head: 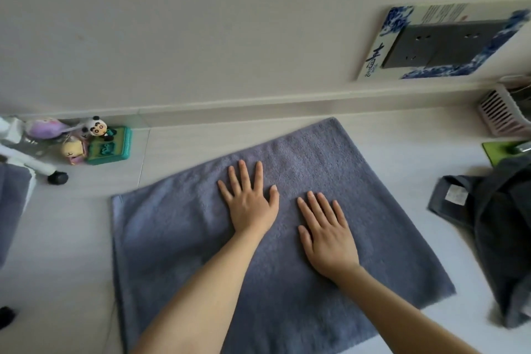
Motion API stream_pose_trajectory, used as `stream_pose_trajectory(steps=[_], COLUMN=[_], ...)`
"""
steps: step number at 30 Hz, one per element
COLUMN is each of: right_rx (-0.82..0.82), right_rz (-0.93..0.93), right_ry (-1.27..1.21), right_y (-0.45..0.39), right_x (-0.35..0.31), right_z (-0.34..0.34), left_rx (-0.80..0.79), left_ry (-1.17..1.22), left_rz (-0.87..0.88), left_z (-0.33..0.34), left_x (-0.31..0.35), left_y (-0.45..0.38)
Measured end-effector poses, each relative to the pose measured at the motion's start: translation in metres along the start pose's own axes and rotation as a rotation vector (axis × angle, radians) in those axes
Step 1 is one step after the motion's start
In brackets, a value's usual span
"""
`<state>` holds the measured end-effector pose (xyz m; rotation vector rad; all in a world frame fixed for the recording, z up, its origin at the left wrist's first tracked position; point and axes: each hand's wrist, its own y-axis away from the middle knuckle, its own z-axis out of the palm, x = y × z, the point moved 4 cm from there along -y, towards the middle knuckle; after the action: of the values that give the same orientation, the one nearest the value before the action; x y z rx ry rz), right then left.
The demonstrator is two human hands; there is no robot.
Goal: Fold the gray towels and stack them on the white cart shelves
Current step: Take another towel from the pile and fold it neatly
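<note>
both hands, left hand [249, 204] and right hand [327, 236], lie spread flat on the gray towel [178, 238]; looks soft and floppy, so i'd grab its corners.

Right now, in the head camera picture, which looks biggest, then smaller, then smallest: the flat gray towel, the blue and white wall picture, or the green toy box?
1. Gray towel, spread flat, fills the most.
2. Wall picture.
3. Green toy box.
The towel lies nearer the camera, which enlarges it.
</note>
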<state>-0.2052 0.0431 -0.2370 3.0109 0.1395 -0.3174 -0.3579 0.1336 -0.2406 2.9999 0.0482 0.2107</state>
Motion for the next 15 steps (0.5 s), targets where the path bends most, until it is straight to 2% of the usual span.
stream_pose_trajectory(steps=[2,5,8,10,13,15], right_rx=[-0.023,-0.044,-0.072,-0.122,-0.073,-0.015], right_rz=[0.02,0.069,0.152,0.253,0.381,0.392], right_ry=[0.015,0.041,0.107,0.118,0.043,-0.049], right_y=[-0.004,0.001,0.008,0.01,0.026,0.034], right_x=[0.008,0.0,-0.006,-0.013,-0.063,-0.09], right_z=[0.001,0.006,0.004,0.005,0.001,0.005], left_rx=[-0.052,-0.054,-0.003,-0.023,-0.073,-0.123], left_ry=[0.023,-0.002,-0.041,-0.026,-0.065,-0.03], left_rz=[0.063,0.239,0.155,0.088,0.155,0.171], left_z=[-0.001,-0.007,-0.01,-0.017,-0.034,-0.036], left_x=[-0.003,-0.053,-0.143,-0.196,-0.244,-0.24], left_y=[-0.001,0.014,0.037,0.048,0.064,0.066])
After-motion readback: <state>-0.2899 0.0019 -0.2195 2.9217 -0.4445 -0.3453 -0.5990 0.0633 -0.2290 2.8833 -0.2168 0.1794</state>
